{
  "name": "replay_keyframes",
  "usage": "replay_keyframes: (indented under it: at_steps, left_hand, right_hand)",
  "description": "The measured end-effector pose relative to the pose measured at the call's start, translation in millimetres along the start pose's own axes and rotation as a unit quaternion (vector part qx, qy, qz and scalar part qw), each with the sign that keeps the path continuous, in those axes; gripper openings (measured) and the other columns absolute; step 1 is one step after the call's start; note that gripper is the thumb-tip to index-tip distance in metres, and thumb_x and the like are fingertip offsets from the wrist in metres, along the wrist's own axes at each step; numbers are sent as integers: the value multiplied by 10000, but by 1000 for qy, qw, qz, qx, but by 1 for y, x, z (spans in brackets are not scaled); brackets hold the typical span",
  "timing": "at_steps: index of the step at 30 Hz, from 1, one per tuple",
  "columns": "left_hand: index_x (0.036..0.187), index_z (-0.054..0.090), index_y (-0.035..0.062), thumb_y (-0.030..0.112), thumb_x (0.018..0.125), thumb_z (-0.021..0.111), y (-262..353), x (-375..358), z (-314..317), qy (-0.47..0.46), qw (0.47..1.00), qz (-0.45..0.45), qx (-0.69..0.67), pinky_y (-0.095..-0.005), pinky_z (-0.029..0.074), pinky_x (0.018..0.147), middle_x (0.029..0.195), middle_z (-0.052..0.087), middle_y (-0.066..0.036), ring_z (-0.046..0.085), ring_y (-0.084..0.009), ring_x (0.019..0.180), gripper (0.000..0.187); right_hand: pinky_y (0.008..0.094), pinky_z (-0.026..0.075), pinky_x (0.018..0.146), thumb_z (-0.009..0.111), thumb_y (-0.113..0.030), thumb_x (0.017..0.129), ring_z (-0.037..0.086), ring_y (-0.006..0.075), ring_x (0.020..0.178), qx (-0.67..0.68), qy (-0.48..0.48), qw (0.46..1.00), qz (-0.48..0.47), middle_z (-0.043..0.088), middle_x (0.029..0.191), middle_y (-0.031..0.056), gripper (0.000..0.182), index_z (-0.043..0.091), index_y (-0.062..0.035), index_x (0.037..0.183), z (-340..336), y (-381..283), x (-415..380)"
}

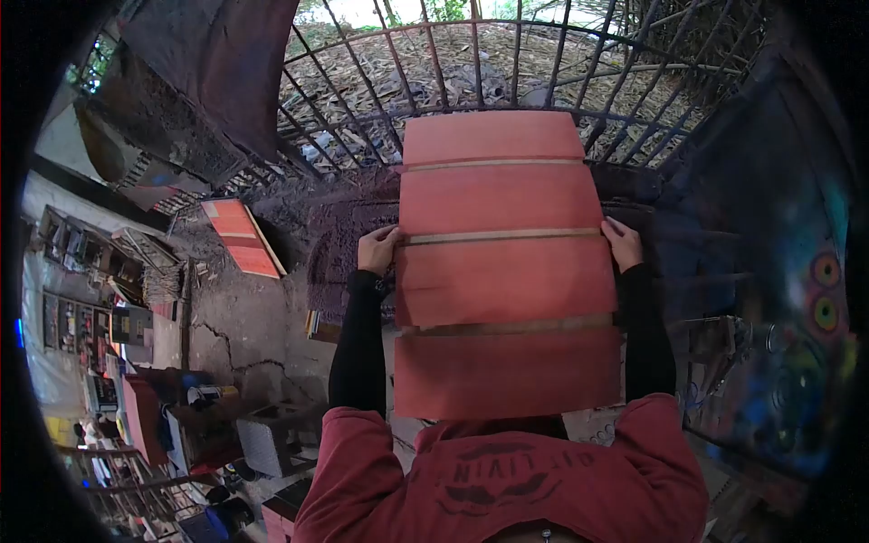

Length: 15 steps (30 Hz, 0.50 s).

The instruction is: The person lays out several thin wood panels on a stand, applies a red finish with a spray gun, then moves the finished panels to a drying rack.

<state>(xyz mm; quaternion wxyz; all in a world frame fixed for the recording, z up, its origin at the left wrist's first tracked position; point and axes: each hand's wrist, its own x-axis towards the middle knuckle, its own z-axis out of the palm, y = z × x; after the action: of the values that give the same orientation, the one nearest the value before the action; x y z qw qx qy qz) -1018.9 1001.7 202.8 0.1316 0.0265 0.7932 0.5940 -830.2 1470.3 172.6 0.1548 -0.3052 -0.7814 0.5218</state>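
A large board (498, 281) painted red in wide bands, with thin bare strips between them, is held up in front of my chest. My left hand (377, 251) grips its left edge, thumb and fingers pressed against it. At about the same height, my right hand (623, 243) pinches the right edge. The board's top end reaches to the metal bars, and its bottom end overlaps the red shirt. Fingers behind the board are hidden.
Metal bars (475, 63) stand ahead, with dry leaves beyond. A red-painted panel (240, 235) leans at the left. Below it is cracked floor, with a grey hollow block (272, 443) at lower left. Cluttered shelves (72, 324) line the far left; a dark painted wall (769, 271) stands right.
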Motion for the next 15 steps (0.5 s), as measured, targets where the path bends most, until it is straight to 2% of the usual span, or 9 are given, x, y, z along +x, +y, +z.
replay_keyframes:
  at_steps: [1,3,5,7,9,10,11,13,15]
  left_hand:
    - [1101,594,-65,174,865,615,3,-12,-7,-4,999,-37,-15,-240,494,665,886,668,-106,628,-135,755,337]
    - [1146,569,-61,195,880,602,9,-38,-22,-3,996,-80,-30,-232,490,659,883,665,-95,623,-129,745,370]
    - [1133,584,-39,216,876,606,4,-92,-36,-10,995,-99,-17,-229,479,606,887,652,-61,582,-100,685,363]
    - [1132,583,-44,226,875,609,-4,-147,-46,-48,989,-143,-2,-227,461,580,878,649,-67,571,-84,695,374]
    - [1122,589,-45,232,875,610,-4,-199,-37,-26,987,-156,-37,-227,452,565,850,643,-71,558,-76,668,372]
    - [1121,585,-49,216,886,596,3,-215,-37,-56,982,-176,-26,-248,480,604,854,633,-66,577,-103,710,354]
    - [1120,580,-52,199,897,582,9,-228,-37,-88,977,-194,-16,-269,508,642,858,624,-61,597,-130,752,336]
    - [1052,611,-55,210,877,612,11,-240,-35,-99,982,-158,24,-274,507,632,817,616,-66,588,-120,732,318]
    - [1028,618,-61,224,860,633,11,-244,-36,-96,971,-216,-17,-274,508,641,812,624,-79,587,-118,733,331]
  right_hand:
    - [300,478,766,629,-284,840,631,183,885,28,-14,999,13,659,1027,133,434,587,12,1155,-1,-3,-7]
    - [287,481,728,603,-282,873,612,148,843,126,-59,982,124,644,1006,79,458,531,-3,1229,-27,-22,-51]
    - [274,481,694,588,-269,890,590,124,795,53,-115,983,135,623,949,48,450,512,-1,1244,-59,-16,-94]
    - [273,486,699,593,-262,887,593,120,793,41,-135,977,161,629,944,64,440,529,22,1218,-78,-20,-147]
    - [273,492,696,597,-247,884,597,116,791,9,-192,973,125,639,940,77,418,549,36,1189,-92,12,-184]
    - [274,495,687,616,-231,869,599,117,789,17,-191,963,192,646,930,85,390,581,50,1138,-89,-23,-204]
    - [274,495,687,616,-231,869,599,117,789,14,-184,963,195,646,930,85,390,581,50,1138,-88,-20,-212]
    - [281,505,684,634,-213,851,605,130,786,30,-182,971,154,648,915,80,371,599,56,1105,-86,-8,-225]
    - [276,506,677,644,-197,838,608,135,770,39,-163,975,148,651,901,77,351,614,62,1073,-87,-9,-229]
